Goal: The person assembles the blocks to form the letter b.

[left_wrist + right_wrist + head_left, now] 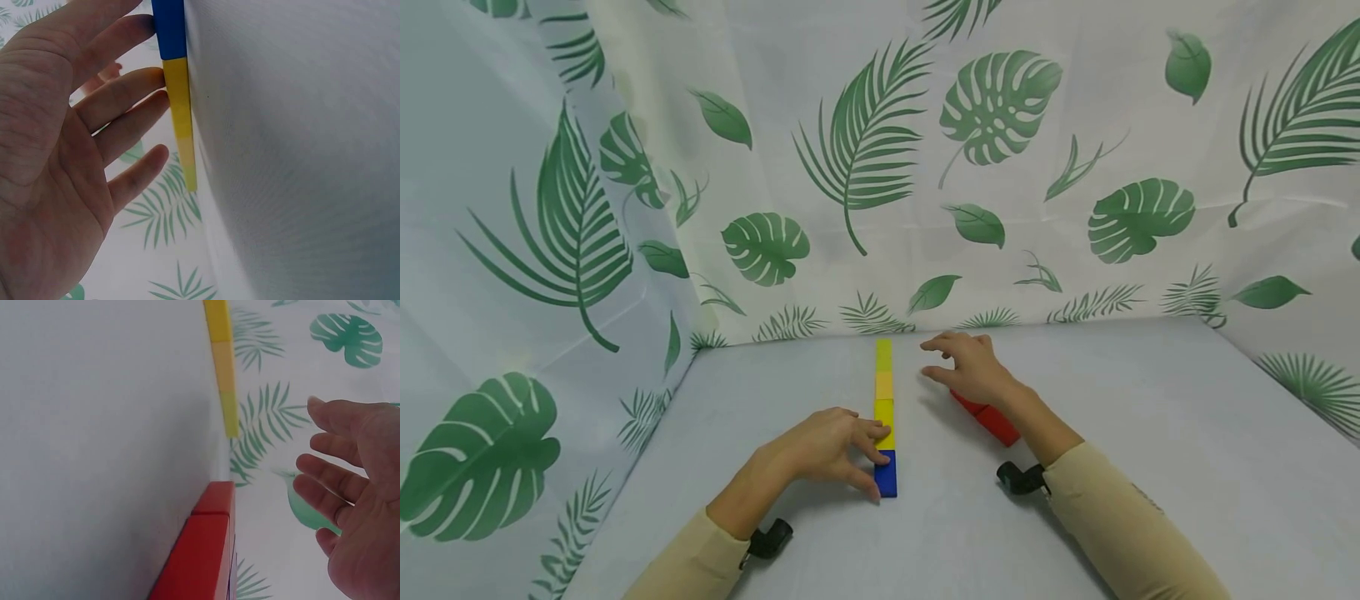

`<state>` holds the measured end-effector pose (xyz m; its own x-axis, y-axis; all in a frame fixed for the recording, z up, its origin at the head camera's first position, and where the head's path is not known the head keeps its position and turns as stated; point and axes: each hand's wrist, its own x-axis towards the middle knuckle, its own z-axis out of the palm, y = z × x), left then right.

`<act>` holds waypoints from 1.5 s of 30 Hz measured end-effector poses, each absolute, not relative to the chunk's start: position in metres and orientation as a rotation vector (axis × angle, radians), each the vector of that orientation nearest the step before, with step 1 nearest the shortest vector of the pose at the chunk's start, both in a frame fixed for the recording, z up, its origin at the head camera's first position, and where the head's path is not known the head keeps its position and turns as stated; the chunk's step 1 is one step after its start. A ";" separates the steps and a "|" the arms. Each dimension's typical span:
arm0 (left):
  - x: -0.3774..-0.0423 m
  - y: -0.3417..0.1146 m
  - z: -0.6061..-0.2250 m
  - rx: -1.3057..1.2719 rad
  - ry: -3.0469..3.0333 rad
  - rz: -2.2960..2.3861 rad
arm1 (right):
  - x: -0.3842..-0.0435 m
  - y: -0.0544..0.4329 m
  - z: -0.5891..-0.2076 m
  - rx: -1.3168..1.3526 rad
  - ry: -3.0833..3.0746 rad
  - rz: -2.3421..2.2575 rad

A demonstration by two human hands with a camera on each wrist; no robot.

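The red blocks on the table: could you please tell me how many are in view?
2. One red block is partly hidden by the right hand; the other red block lies beside it, lower in the head view. Others may be hidden there.

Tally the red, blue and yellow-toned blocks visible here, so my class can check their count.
Red blocks: 2
Blue block: 1
Yellow-toned blocks, from lime to amber: 3
Total: 6
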<state>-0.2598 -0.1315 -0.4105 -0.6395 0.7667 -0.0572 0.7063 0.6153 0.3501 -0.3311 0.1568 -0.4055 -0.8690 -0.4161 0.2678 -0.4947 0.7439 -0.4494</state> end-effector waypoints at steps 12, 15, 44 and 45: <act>-0.260 -0.132 -0.410 1.234 2.636 0.439 | -0.334 0.178 -0.399 0.749 -2.864 0.876; -0.260 -0.132 -0.409 1.237 2.637 0.436 | -0.333 0.183 -0.399 0.769 -2.893 0.924; -0.259 -0.132 -0.411 1.237 2.642 0.440 | -0.330 0.206 -0.397 0.757 -3.145 0.924; -0.259 -0.132 -0.411 1.236 2.642 0.443 | -0.330 0.206 -0.397 0.754 -3.155 0.913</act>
<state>-0.2588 -0.1321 -0.4113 -0.6340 0.7720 -0.0458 0.7149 0.6077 0.3459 -0.3299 0.2058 -0.3971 -0.8754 -0.4746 -0.0917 -0.3523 0.7563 -0.5513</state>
